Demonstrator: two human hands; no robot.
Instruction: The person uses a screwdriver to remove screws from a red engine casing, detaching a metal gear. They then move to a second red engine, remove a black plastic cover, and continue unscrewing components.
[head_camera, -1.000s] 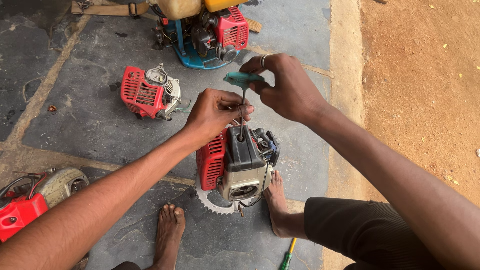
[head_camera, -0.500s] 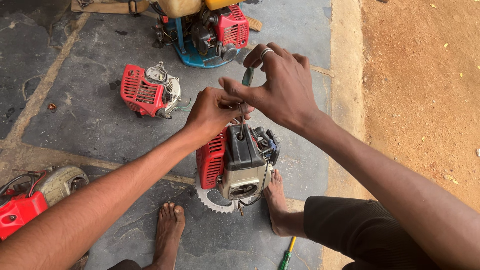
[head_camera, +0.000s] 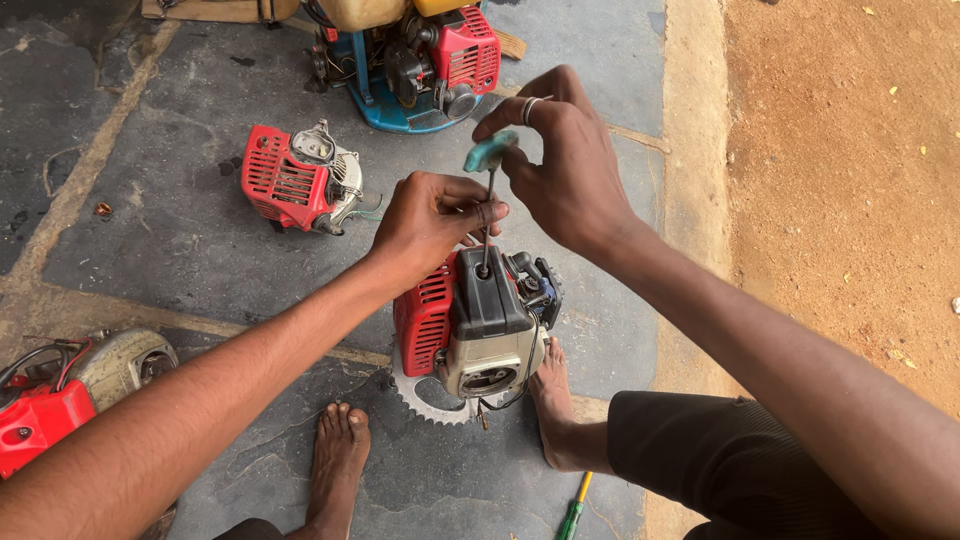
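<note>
Two hands are working over the engine (head_camera: 470, 320): right hand (head_camera: 565, 170) is gripping the key (head_camera: 488, 190) handle, left hand (head_camera: 430, 220) is pinching its shaft. Keeping the key upright should prevent slipping.

We count four small engines on the floor: one red-and-black engine (head_camera: 470, 320) under our hands, one red engine (head_camera: 295, 180) lying behind it, one red-topped unit on a blue base (head_camera: 420, 60) at the top, and one partly seen at the left edge (head_camera: 60, 405). One toothed saw blade (head_camera: 425, 398). Two screwdrivers: one teal-handled (head_camera: 490, 160), one green-and-yellow (head_camera: 574, 512). Two hands: left (head_camera: 430, 225), right (head_camera: 565, 165). One ring (head_camera: 530, 108). Two bare feet (head_camera: 340, 450).
</note>
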